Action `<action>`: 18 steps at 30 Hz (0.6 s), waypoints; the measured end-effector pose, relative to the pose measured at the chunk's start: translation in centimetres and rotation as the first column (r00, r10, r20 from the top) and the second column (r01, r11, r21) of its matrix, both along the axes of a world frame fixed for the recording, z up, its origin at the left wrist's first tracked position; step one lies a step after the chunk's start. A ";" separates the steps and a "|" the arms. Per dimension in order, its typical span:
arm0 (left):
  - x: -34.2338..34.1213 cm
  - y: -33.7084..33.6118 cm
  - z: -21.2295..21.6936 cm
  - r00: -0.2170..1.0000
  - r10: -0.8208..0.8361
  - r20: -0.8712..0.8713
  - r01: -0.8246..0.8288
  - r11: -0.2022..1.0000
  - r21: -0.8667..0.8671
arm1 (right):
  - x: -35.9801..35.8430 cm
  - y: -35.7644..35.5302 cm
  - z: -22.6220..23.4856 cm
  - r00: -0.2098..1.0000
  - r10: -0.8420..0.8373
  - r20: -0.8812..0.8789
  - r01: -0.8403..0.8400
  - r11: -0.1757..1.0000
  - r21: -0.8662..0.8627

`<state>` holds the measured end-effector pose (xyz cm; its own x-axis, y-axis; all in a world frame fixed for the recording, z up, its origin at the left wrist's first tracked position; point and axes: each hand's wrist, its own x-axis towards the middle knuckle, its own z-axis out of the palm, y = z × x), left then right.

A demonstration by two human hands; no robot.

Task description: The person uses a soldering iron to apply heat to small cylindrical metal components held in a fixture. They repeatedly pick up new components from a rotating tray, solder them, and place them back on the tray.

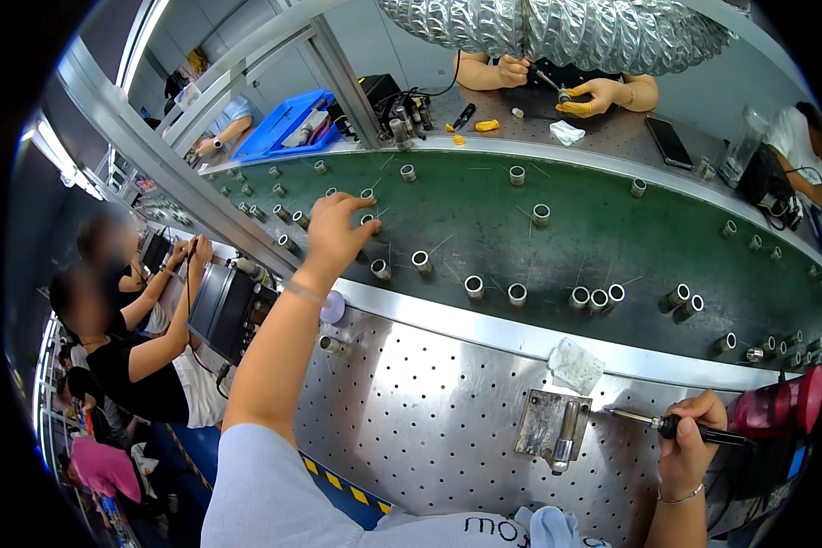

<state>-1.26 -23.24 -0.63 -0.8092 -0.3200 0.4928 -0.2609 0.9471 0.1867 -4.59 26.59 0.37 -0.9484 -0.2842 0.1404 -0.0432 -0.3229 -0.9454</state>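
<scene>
My left hand [338, 233] reaches over the green conveyor belt [484, 233]. Its thumb and index finger are apart, on either side of a small metal cylinder [369, 222]; whether they touch it I cannot tell. Another cylinder [367, 194] stands just beyond the index finger. At the lower right, my right hand [691, 440] is closed round the black handle of a soldering iron [644, 419]. The iron's tip points left, toward a flat metal fixture [539, 425] with a shiny cylindrical piece [566, 443] on it. Behind the fixture lies a whitish pad [575, 365].
Several metal cylinders with thin wires stand along the belt. A loose cylinder [332, 345] lies on the perforated metal table [411, 420]. A pink-red container [776, 404] stands right of my right hand. Opposite, a co-worker's hands [594, 96] work below a silver duct [557, 32].
</scene>
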 end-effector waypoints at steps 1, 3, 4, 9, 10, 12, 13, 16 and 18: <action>0.7 0.3 0.4 1.000 -0.012 -0.016 0.013 0.999 0.047 | -0.1 0.0 0.0 1.000 0.001 -0.001 -0.001 1.000 0.006; 2.2 1.6 0.8 0.999 -0.033 0.020 0.026 0.959 0.284 | 0.0 0.0 0.1 1.000 0.007 0.003 -0.007 1.000 0.022; 2.8 2.7 0.8 0.996 -0.078 0.050 0.059 0.950 0.305 | 0.1 -0.1 0.0 1.000 0.006 0.007 -0.007 1.000 0.017; 4.6 4.9 -0.1 0.991 -0.078 0.107 0.033 0.929 0.368 | 0.4 -0.6 0.2 0.999 0.017 0.030 -0.016 1.000 -0.017; 4.6 4.8 -0.2 0.993 -0.053 0.109 0.012 0.938 0.346 | 0.4 -0.7 0.3 0.999 0.011 0.035 -0.010 1.000 -0.025; 3.4 7.7 1.2 0.995 -0.093 -0.022 0.091 0.850 0.519 | 0.2 -0.3 0.3 0.999 0.043 0.005 -0.043 0.999 0.001; 2.9 9.8 2.2 0.987 -0.137 -0.086 0.160 0.761 0.629 | 0.2 -0.1 0.3 0.999 0.053 -0.006 -0.053 0.998 0.026; 2.7 15.3 4.1 0.901 -0.379 -0.209 0.317 0.250 0.915 | 0.0 0.1 0.3 0.995 0.097 -0.002 -0.097 0.993 0.065; 2.5 18.2 4.3 0.830 -0.509 -0.230 0.238 -0.050 0.970 | 0.1 -0.2 0.4 0.997 0.076 0.010 -0.076 0.995 0.061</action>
